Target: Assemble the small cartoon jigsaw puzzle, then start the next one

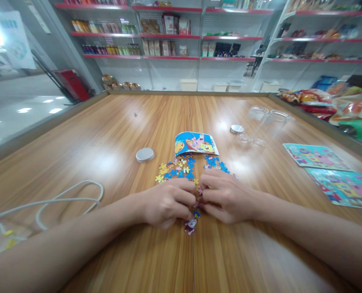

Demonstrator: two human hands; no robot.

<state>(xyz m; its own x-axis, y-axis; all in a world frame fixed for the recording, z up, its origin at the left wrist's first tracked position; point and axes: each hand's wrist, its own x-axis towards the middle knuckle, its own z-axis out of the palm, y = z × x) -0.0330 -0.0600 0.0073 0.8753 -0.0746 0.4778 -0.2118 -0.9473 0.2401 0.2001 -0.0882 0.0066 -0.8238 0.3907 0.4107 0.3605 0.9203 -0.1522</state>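
Note:
My left hand (169,201) and my right hand (225,195) rest on a wooden table (107,142), fingertips meeting in the middle. Both have fingers curled in a pinch on small jigsaw pieces (197,191) between them. A few joined pieces (190,225) lie just under the hands. A loose heap of blue and yellow puzzle pieces (181,169) spreads just beyond the knuckles. Behind the heap lies a cartoon reference picture (196,143).
Two round metal lids (145,154) (236,129) lie on the table, with two clear glass jars (268,122) on their sides at the right. Two puzzle boards (327,171) sit far right. A white cable (62,201) loops at the left. Shop shelves stand behind.

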